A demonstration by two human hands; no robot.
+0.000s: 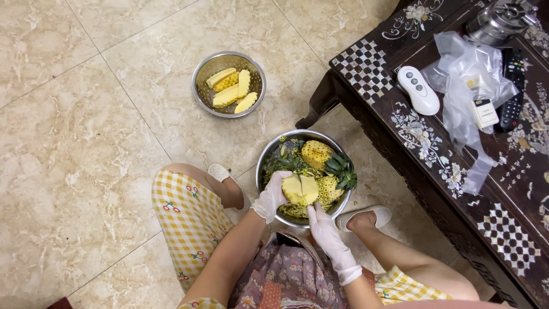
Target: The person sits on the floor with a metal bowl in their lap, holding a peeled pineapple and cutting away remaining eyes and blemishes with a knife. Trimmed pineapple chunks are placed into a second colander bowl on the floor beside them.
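Both my hands wear white gloves and work over a large steel bowl (269, 157) on the floor. My left hand (273, 194) grips a peeled yellow pineapple (303, 190) from its left side. From below, my right hand (322, 226) reaches up to the fruit; whether it holds a knife is hidden. The bowl also holds another peeled pineapple (316, 153) with a green crown (342, 169), plus green leaves and peel scraps.
A smaller steel colander (200, 86) with several cut pineapple pieces (231, 88) sits farther away on the beige tiled floor. At right stands a dark inlaid wooden table (400, 143) bearing a white remote (418, 90), clear plastic bags (466, 74), a black remote and a steel lid.
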